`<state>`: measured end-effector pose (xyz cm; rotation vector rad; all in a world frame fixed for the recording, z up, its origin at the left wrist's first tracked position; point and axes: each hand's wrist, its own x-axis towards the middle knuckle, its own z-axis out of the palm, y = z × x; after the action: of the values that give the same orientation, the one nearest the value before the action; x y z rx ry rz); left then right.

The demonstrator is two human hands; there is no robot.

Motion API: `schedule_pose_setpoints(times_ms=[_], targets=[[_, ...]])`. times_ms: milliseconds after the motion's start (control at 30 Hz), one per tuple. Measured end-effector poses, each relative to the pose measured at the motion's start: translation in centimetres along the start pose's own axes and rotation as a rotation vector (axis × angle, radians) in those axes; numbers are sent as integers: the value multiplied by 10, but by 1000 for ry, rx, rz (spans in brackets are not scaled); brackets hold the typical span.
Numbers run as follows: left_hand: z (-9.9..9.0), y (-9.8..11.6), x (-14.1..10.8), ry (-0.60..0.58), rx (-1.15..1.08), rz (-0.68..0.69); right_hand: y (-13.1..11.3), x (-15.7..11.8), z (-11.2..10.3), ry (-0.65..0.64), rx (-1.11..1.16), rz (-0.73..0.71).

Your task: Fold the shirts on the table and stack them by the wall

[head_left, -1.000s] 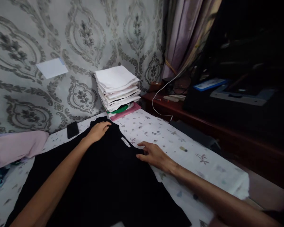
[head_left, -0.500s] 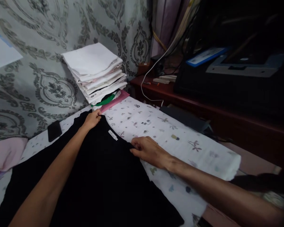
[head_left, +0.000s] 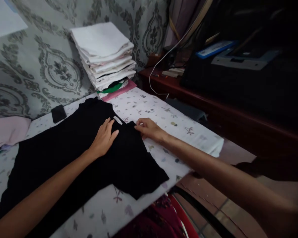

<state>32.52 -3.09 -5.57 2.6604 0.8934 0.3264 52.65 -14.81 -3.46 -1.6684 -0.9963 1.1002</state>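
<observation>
A black T-shirt [head_left: 72, 148] lies spread over the patterned white cloth, its short sleeve [head_left: 149, 172] pointing towards me. A small white label [head_left: 118, 120] shows at the neckline. My left hand [head_left: 104, 138] rests flat on the shirt just below the label, fingers stretched out and thumb apart. At the shoulder edge beside the neckline, my right hand [head_left: 149, 128] pinches the black fabric between thumb and fingers.
A tall stack of folded white clothes [head_left: 101, 43], with green and pink pieces at its bottom, stands by the patterned curtain [head_left: 62, 69]. A dark phone [head_left: 58, 114] and a pink garment [head_left: 8, 132] lie at left. A dark red desk [head_left: 213, 105] runs along the right.
My left hand has let go of the far shoulder and come back towards me onto the shirt near the label. My right hand stays at the near shoulder. The view has tilted downward.
</observation>
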Motion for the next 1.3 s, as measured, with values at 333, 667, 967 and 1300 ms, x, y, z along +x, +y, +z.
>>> schedule_pose_setpoints(times_ms=[333,667,967,1300], targets=[[6,41,-42,-4,62,275,20,-96,6,-148,167,69],[4,58,-62,12,13,322,22,-157,14,-157,-36,-96],[-26,88,-138,-72,227,722,34,-165,16,-172,412,203],[-40,102,-174,-213,-268,475,36,-163,6,-264,-58,189]])
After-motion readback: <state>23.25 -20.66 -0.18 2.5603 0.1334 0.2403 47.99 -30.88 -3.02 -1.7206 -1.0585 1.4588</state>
